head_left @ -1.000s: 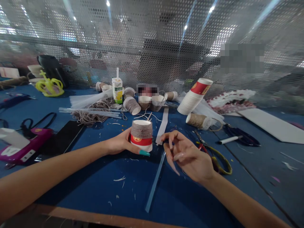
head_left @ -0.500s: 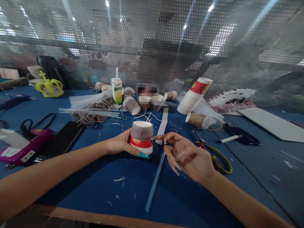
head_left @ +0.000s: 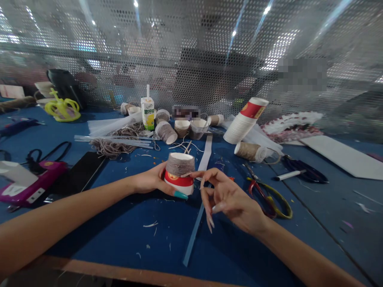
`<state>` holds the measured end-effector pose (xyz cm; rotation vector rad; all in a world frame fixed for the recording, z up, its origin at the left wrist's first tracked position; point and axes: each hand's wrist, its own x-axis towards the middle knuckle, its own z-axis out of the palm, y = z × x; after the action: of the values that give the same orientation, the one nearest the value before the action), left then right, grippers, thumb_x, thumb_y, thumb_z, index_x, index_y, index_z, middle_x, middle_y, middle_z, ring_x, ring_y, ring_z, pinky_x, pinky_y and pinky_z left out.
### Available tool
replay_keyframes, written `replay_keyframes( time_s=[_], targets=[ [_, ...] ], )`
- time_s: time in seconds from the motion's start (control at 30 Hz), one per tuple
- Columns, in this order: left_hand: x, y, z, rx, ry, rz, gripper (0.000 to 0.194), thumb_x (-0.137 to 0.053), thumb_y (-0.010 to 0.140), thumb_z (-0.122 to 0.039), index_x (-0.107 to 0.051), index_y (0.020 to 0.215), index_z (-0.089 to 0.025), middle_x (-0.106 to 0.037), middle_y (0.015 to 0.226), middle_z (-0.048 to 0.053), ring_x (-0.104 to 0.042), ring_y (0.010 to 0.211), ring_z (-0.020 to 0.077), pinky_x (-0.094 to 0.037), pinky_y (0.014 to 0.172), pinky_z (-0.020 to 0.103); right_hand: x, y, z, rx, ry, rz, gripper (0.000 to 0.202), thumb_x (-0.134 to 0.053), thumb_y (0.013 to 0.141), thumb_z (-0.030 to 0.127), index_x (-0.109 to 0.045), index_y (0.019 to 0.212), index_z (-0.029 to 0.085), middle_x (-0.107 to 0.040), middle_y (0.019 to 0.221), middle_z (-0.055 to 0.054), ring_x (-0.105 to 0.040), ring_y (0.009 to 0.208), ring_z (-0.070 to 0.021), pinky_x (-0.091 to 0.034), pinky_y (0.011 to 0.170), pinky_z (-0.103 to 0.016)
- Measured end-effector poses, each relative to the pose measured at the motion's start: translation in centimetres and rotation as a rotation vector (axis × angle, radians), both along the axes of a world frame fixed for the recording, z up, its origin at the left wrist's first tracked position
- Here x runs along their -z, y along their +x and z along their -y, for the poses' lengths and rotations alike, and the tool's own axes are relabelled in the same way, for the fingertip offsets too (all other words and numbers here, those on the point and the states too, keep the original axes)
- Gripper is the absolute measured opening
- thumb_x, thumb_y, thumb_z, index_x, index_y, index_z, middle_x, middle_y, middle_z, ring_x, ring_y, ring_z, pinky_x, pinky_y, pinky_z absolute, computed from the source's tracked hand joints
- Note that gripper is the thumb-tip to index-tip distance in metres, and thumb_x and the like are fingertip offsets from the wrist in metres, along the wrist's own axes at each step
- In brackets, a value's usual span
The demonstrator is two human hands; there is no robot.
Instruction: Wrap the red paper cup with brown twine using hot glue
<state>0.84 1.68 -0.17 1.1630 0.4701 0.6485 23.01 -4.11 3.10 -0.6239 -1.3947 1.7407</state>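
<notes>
A paper cup (head_left: 179, 173) with grey-brown cord wound round its upper part and a red band below is tilted slightly above the blue table (head_left: 119, 239). My left hand (head_left: 155, 179) grips it from the left, thumb across the front. At the cup's right side, the index finger of my right hand (head_left: 227, 195) touches the lower edge of the cord, its other fingers spread and holding nothing visible. Under my right hand lies a clear glue stick (head_left: 194, 235).
Scissors (head_left: 269, 199) lie right of my right hand. Behind are a cup stack (head_left: 245, 119), a juice carton (head_left: 147, 113) and a cord tangle (head_left: 115, 143). A black phone (head_left: 80, 175) and a purple power strip (head_left: 36, 185) lie left.
My right hand has moved slightly left and its index finger now reaches further onto the cup front. The cup has shifted and tilted a little to the right in my left hand.
</notes>
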Motion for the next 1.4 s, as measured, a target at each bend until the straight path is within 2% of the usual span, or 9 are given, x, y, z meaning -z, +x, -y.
replay_keyframes(
  time_s=[0.17, 0.4, 0.67, 0.83, 1.03, 1.17, 1.23, 1.33, 1.4],
  targets=[
    [-0.1, 0.0, 0.0, 0.011, -0.071, 0.052, 0.060, -0.081, 0.054, -0.004, -0.063, 0.110, -0.015, -0.073, 0.098, 0.008, -0.068, 0.087, 0.0187, -0.052, 0.084, 0.032, -0.6, 0.5, -0.4, 0.169, 0.050, -0.020, 0.032, -0.049, 0.060, 0.004, -0.055, 0.086, 0.021, -0.061, 0.109, -0.005, -0.053, 0.051, -0.0088, -0.051, 0.036, -0.026],
    [0.1, 0.0, -0.1, 0.005, -0.061, 0.046, 0.066, -0.083, 0.051, -0.003, -0.061, 0.112, -0.014, -0.073, 0.102, 0.010, -0.069, 0.092, 0.0227, -0.052, 0.086, 0.036, -0.2, 0.1, 0.2, -0.004, -0.013, 0.024, 0.042, -0.054, 0.060, 0.002, -0.053, 0.097, 0.022, -0.054, 0.128, -0.007, -0.058, 0.057, -0.0076, -0.054, 0.042, -0.025],
    [0.3, 0.0, -0.2, -0.036, -0.089, 0.092, 0.067, -0.082, 0.051, -0.005, -0.061, 0.114, -0.015, -0.070, 0.111, 0.012, -0.068, 0.097, 0.0229, -0.052, 0.087, 0.035, -0.6, 0.3, -0.2, 0.272, 0.072, 0.047, 0.030, -0.053, 0.063, 0.006, -0.052, 0.089, 0.021, -0.059, 0.110, -0.005, -0.054, 0.054, -0.0091, -0.052, 0.037, -0.026],
    [0.8, 0.2, 0.0, -0.165, -0.035, 0.110, 0.073, -0.088, 0.048, -0.016, -0.057, 0.114, -0.016, -0.069, 0.109, 0.012, -0.066, 0.101, 0.0258, -0.047, 0.094, 0.041, -0.6, 0.5, 0.0, 0.349, 0.136, 0.091, 0.027, -0.056, 0.061, 0.008, -0.053, 0.085, 0.021, -0.057, 0.099, -0.004, -0.057, 0.056, -0.0105, -0.047, 0.036, -0.022],
    [0.3, 0.5, 0.7, -0.306, 0.060, -0.073, 0.077, -0.087, 0.050, -0.024, -0.051, 0.118, -0.020, -0.064, 0.117, 0.011, -0.061, 0.109, 0.0304, -0.047, 0.094, 0.046, 0.0, 0.7, -0.2, 0.402, 0.175, 0.151, 0.027, -0.058, 0.061, 0.007, -0.053, 0.084, 0.021, -0.055, 0.093, -0.002, -0.056, 0.059, -0.0110, -0.045, 0.039, -0.022],
    [0.1, 0.7, 0.9, -0.360, 0.070, -0.072, 0.079, -0.088, 0.047, -0.025, -0.049, 0.116, -0.019, -0.063, 0.116, 0.012, -0.061, 0.110, 0.0313, -0.048, 0.094, 0.046, 0.4, 1.0, -0.3, 0.436, 0.314, 0.190, 0.012, -0.059, 0.075, 0.016, -0.056, 0.085, 0.022, -0.056, 0.087, -0.003, -0.055, 0.068, -0.0147, -0.048, 0.048, -0.026],
    [0.3, 0.8, 0.9, -0.451, 0.096, 0.030, 0.079, -0.087, 0.048, -0.024, -0.048, 0.116, -0.021, -0.063, 0.117, 0.010, -0.061, 0.110, 0.0295, -0.048, 0.094, 0.043, 0.4, 1.3, -0.4, 0.490, 0.441, 0.265, 0.004, -0.056, 0.083, 0.023, -0.057, 0.086, 0.022, -0.057, 0.087, -0.004, -0.055, 0.075, -0.0167, -0.050, 0.059, -0.030],
    [0.8, 0.8, 0.6, -0.688, 0.171, 0.222, 0.072, -0.084, 0.055, -0.030, -0.046, 0.116, -0.025, -0.063, 0.118, 0.007, -0.062, 0.110, 0.0258, -0.048, 0.096, 0.038, 0.2, 1.7, -0.9, 0.541, 0.611, 0.468, 0.009, -0.053, 0.088, 0.027, -0.057, 0.096, 0.024, -0.057, 0.096, -0.005, -0.056, 0.087, -0.0194, -0.047, 0.079, -0.037],
    [1.2, 0.6, -0.1, -0.835, 0.217, 0.265, 0.068, -0.082, 0.058, -0.032, -0.046, 0.116, -0.027, -0.062, 0.118, 0.005, -0.061, 0.111, 0.0244, -0.048, 0.096, 0.036, -0.1, 1.4, -1.5, 0.509, 0.666, 0.635, 0.016, -0.054, 0.088, 0.027, -0.055, 0.103, 0.024, -0.057, 0.102, -0.007, -0.054, 0.089, -0.0209, -0.045, 0.082, -0.040]
  ],
)
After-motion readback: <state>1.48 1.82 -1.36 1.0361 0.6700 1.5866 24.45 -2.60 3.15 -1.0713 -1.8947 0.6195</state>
